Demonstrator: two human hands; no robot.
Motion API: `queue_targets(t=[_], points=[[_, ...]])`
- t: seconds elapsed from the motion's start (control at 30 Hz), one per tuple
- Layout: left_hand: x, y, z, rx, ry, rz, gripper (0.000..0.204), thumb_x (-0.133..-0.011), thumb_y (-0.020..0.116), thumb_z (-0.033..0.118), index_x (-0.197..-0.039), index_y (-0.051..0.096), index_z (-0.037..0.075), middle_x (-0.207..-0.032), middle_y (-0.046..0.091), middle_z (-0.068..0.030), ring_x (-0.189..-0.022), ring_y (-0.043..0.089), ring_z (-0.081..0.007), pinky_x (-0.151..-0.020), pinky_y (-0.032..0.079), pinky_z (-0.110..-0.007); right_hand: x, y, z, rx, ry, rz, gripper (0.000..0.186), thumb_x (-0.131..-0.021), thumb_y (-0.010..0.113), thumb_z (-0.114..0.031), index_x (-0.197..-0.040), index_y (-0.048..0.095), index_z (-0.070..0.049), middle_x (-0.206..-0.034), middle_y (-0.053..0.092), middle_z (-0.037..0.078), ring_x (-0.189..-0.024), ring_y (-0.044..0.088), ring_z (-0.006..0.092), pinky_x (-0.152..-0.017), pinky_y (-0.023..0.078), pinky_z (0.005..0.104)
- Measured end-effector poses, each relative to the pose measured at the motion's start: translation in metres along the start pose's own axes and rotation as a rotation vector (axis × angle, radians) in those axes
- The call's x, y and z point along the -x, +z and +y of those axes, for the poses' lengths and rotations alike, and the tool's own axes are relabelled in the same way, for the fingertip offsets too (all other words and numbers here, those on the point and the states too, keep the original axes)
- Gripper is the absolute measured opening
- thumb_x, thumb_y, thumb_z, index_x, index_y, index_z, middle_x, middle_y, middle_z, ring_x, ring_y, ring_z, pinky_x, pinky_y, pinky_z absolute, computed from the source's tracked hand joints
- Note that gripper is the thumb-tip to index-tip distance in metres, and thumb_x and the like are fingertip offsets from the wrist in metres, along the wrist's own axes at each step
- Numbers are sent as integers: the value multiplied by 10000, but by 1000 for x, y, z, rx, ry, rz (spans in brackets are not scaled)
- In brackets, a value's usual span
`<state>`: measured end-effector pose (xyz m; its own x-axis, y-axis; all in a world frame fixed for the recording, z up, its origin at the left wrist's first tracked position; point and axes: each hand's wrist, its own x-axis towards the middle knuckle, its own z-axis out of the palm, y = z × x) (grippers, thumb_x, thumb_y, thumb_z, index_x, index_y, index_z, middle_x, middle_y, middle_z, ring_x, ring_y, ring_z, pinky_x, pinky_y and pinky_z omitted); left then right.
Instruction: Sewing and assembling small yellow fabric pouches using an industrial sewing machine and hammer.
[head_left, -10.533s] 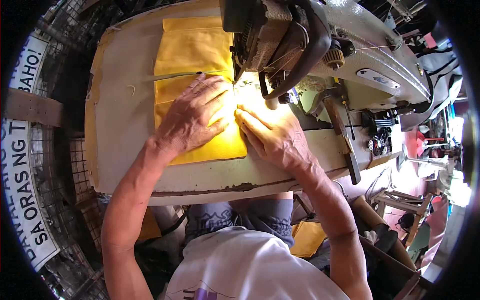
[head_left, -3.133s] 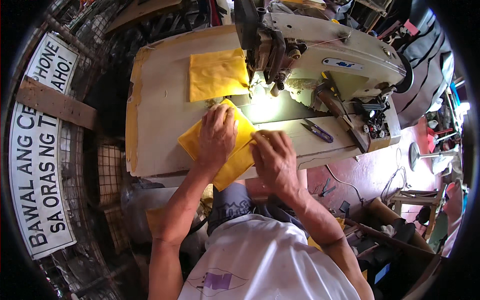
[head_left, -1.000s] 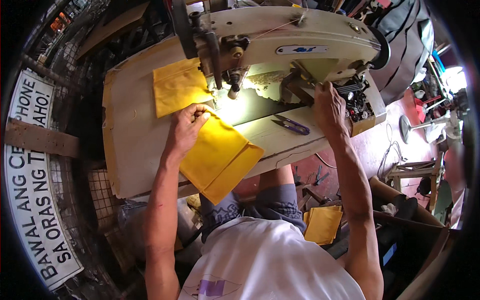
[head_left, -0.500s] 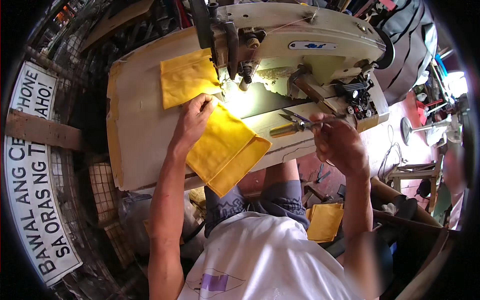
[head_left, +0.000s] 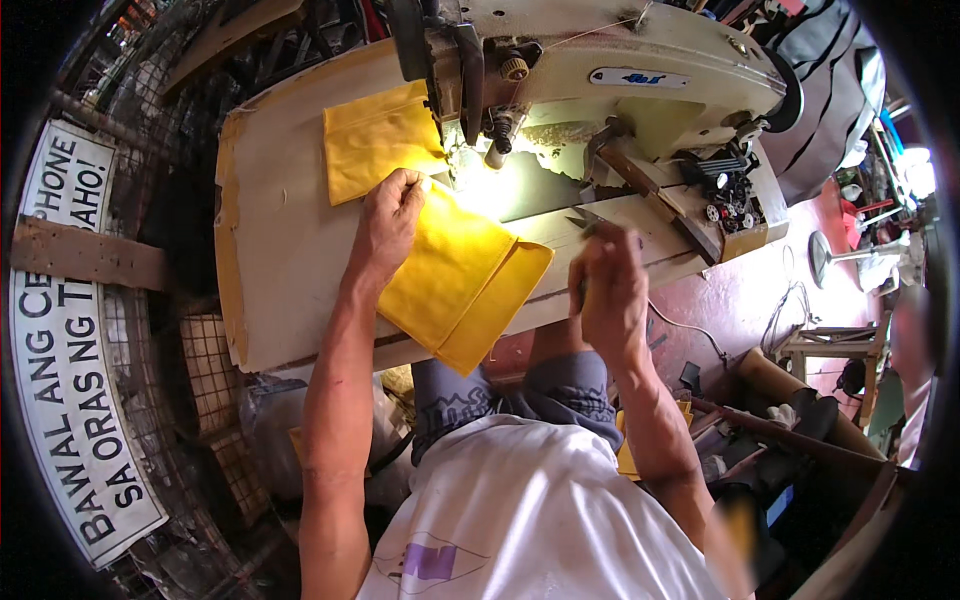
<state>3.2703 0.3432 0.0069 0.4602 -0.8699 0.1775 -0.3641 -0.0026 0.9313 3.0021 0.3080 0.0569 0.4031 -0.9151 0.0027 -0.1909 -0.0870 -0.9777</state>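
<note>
My left hand (head_left: 392, 225) pinches the upper corner of a yellow cloth piece (head_left: 460, 280), shaped like a flat pouch with a stitched hem. The cloth slants over the front edge of the sewing table. A second yellow cloth piece (head_left: 380, 140) lies flat behind it, beside the needle area of the sewing machine (head_left: 600, 65). To the right of the cloth, my right hand (head_left: 612, 290) is closed and blurred. Dark pointed scissor blades (head_left: 584, 217) stick out above its fingers. The handles are hidden in the fist.
The pale sewing table (head_left: 280, 260) spreads to the left. A metal bracket (head_left: 650, 185) and bobbin parts (head_left: 730, 200) sit at the right. More yellow cloth (head_left: 627, 450) lies low beside my right forearm. A metal grille (head_left: 205, 370) and a lettered sign (head_left: 85, 400) flank the left.
My right hand has moved left, closer to the cloth, and turned upright. A yellow-handled tool seen beside it is out of sight. My left hand and its cloth have shifted slightly up.
</note>
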Motion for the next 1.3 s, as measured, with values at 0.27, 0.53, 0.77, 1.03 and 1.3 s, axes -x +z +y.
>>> queue_targets(t=[0.27,0.53,0.77,1.03,1.3], points=[[-8,-3,-5,-4,-29,-34,167,-994,576,111,-917,597,-36,-718,484,14,-665,401,-77,-595,368,-275,34,-2,7,711,-243,-246,464,-914,619,-82,-1366,541,-12,-1039,545,214,-834,619,381,-745,521,447],[-3,1,-3,109,-76,-47,174,-1004,576,123,-938,620,-32,-755,510,50,-691,413,-44,-622,382,-241,36,-1,11,731,-441,-265,551,-830,615,-54,-1373,534,-24,-1033,600,132,-896,622,328,-751,521,415],[16,8,-4,264,-113,-93,150,-1023,570,147,-1010,643,17,-826,552,68,-743,434,-16,-670,382,-198,32,11,19,504,-345,-193,471,-808,654,-7,-1275,601,-37,-1069,639,182,-963,646,378,-813,548,437],[31,20,13,344,-234,-121,178,-1034,559,177,-999,645,26,-849,602,50,-772,497,-29,-713,424,-211,30,-6,-2,573,-327,-332,444,-835,687,-68,-1272,618,-38,-1033,642,189,-927,657,410,-793,555,436],[38,34,24,244,-189,-34,254,-1042,552,225,-919,615,11,-729,494,65,-688,391,-38,-613,365,-237,32,6,30,416,-373,-109,390,-847,681,-64,-1227,608,-17,-1105,651,199,-937,669,398,-807,567,429]])
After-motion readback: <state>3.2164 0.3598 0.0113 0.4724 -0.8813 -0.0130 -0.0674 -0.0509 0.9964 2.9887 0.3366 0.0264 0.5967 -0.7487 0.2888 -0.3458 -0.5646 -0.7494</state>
